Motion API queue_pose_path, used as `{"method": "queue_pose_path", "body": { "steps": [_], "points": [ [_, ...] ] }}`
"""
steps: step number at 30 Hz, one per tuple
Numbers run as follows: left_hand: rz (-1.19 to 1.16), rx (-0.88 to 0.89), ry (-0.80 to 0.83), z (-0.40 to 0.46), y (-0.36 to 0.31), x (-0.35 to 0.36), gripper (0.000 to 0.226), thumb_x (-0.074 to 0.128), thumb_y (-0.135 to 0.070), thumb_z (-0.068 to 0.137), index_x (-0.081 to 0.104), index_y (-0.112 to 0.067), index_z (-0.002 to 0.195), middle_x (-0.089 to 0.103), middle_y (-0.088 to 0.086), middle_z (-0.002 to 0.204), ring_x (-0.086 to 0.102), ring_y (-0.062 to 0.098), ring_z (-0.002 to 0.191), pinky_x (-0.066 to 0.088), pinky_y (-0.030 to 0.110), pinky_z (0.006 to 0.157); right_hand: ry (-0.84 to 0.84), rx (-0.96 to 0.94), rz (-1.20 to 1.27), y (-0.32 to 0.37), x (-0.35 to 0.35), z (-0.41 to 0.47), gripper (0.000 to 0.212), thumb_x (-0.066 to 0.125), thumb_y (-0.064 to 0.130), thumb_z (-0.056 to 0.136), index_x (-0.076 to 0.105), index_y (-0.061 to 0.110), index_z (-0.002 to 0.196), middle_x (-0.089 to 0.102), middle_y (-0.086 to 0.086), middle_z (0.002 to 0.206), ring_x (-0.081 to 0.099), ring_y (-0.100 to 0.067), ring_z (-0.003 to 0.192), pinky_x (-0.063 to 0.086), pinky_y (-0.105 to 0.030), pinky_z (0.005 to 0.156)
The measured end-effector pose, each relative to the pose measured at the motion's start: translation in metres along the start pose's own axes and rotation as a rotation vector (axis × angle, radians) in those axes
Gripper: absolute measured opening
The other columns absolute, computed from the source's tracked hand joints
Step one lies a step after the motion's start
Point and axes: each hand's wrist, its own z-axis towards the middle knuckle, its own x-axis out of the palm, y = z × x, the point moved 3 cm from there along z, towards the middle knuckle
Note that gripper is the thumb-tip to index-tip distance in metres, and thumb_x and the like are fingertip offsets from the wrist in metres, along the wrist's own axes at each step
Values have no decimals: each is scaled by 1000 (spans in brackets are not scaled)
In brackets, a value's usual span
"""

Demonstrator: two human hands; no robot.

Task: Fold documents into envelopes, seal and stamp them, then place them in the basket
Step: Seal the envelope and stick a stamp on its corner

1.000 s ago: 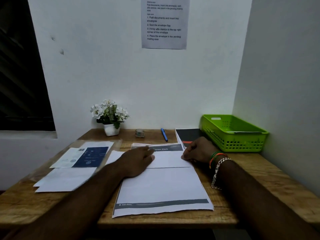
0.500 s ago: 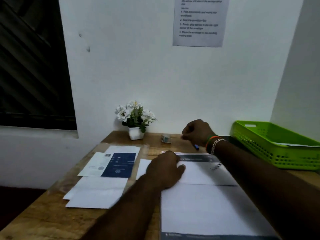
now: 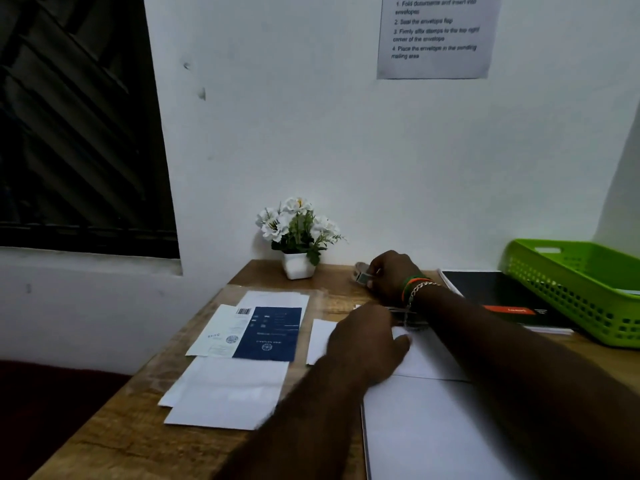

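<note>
Since the earlier frame our right hand (image 3: 389,271) has reached the small metal object (image 3: 362,276) at the counter's back, grip closed on it. Our left hand (image 3: 367,344) lies flat, pinning the folded document (image 3: 429,362); thin, floppy paper, best pinched at a folded edge.

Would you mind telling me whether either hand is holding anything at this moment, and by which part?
The right hand closes on the small metal object near the wall, gripping its right end. The left hand holds nothing, pressing flat on the paper.
</note>
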Motion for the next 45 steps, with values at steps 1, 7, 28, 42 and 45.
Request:
{"method": "queue_pose_path", "body": {
  "steps": [1, 7, 28, 42, 45],
  "points": [
    [-13, -10, -31, 0, 1, -2, 40, 64, -47, 94, 60, -17, 120, 58, 5, 124, 55, 23, 118, 48, 37, 97, 1, -23, 10, 0, -5, -3, 19, 82, 22, 77, 73, 25, 93, 71, -7, 109, 66, -26, 106, 51, -29, 88],
    [-277, -41, -608, -1, 0, -40, 36, 72, -26, 85, 66, -23, 121, 55, -2, 122, 60, 16, 108, 54, 34, 91, 26, -242, 63, -8, -60, -64, 10, 81, 18, 81, 75, 26, 82, 72, 3, 85, 64, -11, 78, 51, -26, 75],
    [-487, 307, -276, 3, -22, -17, 32, 88, -9, 75, 73, -18, 101, 72, -6, 106, 70, 5, 93, 54, 16, 80, -115, -288, 479, -56, -83, -148, 20, 84, 20, 79, 78, 26, 97, 72, 5, 81, 62, -2, 65, 57, -28, 70],
    [-713, 207, -130, 5, -20, -11, 23, 81, -8, 83, 79, -23, 100, 79, -4, 98, 71, 11, 86, 59, 36, 80, -119, -158, 679, -58, -86, -151, 13, 87, 14, 76, 75, 17, 71, 73, -2, 68, 60, -11, 58, 47, -25, 55],
    [-688, 177, -145, 6, -16, -12, 19, 83, -9, 81, 75, -26, 86, 76, -7, 89, 68, 9, 81, 57, 31, 73, -71, -133, 769, -57, -86, -151, 16, 84, 9, 78, 72, 16, 70, 70, -6, 68, 57, -12, 56, 44, -23, 49]
  ]
}}
